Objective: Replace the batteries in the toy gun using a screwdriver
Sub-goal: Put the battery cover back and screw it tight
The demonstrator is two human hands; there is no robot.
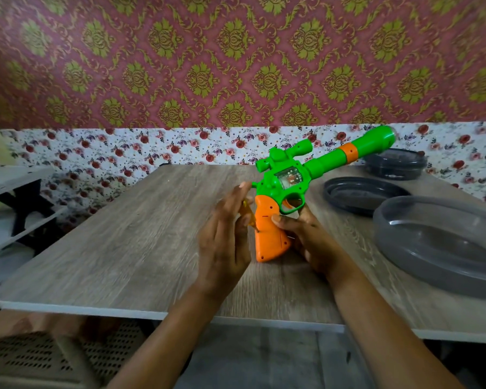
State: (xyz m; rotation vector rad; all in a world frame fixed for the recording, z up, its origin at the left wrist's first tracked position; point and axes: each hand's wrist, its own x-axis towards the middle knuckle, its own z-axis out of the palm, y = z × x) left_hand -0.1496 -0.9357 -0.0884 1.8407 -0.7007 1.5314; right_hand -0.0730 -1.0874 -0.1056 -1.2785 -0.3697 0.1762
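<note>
The toy gun has a green body and an orange grip, and stands tilted over the wooden table with its barrel pointing up and to the right. My right hand grips the orange grip from the right, thumb across its side. My left hand is just left of the grip, fingers nearly straight and pointing up. It pinches a yellow-handled screwdriver with the thumb. The screwdriver's tip is at the grip's left edge; most of its shaft is hidden.
A large grey plastic bowl stands at the table's right. A dark lid and a second dark container lie behind it. A white shelf is at the left. A perforated stool sits below the front edge.
</note>
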